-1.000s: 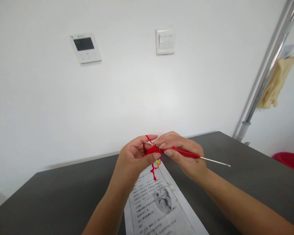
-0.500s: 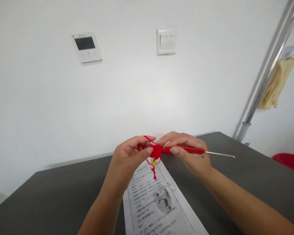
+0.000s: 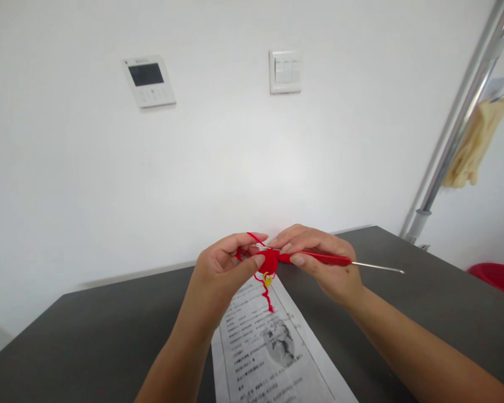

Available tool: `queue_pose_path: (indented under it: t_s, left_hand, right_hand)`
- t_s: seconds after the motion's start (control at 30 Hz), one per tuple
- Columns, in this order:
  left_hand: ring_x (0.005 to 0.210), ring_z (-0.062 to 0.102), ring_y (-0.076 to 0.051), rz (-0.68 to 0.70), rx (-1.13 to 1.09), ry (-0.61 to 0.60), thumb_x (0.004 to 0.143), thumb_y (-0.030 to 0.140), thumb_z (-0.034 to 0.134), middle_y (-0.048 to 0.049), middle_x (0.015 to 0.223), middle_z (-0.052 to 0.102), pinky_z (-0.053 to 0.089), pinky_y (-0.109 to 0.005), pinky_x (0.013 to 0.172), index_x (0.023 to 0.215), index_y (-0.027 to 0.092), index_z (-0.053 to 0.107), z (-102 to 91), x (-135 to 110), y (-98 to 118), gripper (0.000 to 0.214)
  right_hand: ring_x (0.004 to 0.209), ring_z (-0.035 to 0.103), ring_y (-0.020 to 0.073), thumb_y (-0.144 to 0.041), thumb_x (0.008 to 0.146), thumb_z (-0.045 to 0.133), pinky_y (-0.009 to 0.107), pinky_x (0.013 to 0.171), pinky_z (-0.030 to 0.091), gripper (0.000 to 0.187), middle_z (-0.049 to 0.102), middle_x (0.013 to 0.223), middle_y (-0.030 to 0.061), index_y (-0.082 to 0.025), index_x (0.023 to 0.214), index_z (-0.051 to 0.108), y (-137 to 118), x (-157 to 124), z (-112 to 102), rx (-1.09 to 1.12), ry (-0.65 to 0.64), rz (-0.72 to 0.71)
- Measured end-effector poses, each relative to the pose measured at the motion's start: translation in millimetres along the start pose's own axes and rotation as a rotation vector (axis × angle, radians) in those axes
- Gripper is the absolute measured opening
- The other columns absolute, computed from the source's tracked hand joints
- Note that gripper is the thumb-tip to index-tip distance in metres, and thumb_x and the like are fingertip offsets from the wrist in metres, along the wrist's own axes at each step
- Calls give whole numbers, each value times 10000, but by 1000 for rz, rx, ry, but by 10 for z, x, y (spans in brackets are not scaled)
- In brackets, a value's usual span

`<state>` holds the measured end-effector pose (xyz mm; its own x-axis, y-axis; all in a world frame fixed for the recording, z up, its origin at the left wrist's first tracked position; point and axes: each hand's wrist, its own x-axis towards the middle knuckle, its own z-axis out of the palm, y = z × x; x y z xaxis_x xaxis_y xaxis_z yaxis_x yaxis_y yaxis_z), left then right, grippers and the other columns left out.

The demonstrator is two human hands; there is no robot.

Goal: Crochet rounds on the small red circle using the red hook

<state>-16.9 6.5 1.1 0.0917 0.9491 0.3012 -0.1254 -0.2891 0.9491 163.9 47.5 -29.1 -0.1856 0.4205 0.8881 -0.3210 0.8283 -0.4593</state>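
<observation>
The left hand pinches a small red crochet piece between thumb and forefinger, fingers closed narrowly on it, with a strand of red yarn running over the forefinger. The right hand grips a crochet hook by its red handle, fingers wrapped tight. The metal tip meets the piece, and the bare rear shaft points off to the right. Both hands are raised above the dark surface, just over a printed sheet (text too small to read). A yellow marker hangs under the piece, with a short red tail dangling below it.
</observation>
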Motion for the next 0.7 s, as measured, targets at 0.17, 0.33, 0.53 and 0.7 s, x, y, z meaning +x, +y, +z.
queue_pose_path:
  t_s: [0.17, 0.33, 0.53, 0.7]
  left_hand:
    - [701, 611, -130, 50, 54, 44, 729, 183, 783, 9, 723, 701, 495, -244, 685, 904, 211, 804, 1, -31, 3, 179]
    - [732, 618, -130, 82, 133, 81, 759, 185, 766, 21, 739, 683, 500, -249, 728, 937, 223, 795, -1, -54, 4, 184]
    - [753, 615, -116, 92, 148, 89, 772, 187, 756, 37, 763, 686, 493, -230, 736, 950, 254, 791, -6, -56, -7, 194]
    - [746, 608, -108, 90, 113, 67, 765, 170, 755, 42, 749, 667, 488, -222, 727, 941, 256, 791, -20, -55, -5, 199]
  right_hand:
    - [914, 737, 177, -238, 918, 706, 327, 822, 611, 106, 793, 951, 41, -273, 981, 783, -2, -2, 1, -18, -1, -12]
    - [871, 755, 154, -304, 908, 724, 271, 772, 621, 78, 806, 929, 36, -267, 931, 789, -34, 13, -14, 0, 18, 55]
    - [860, 762, 151, -322, 892, 742, 252, 757, 621, 82, 807, 922, 40, -253, 898, 786, -49, 32, -41, 34, -11, 110]
    - [882, 755, 164, -308, 908, 722, 282, 781, 619, 81, 800, 942, 46, -253, 917, 780, -33, 19, -40, 1, -25, 84]
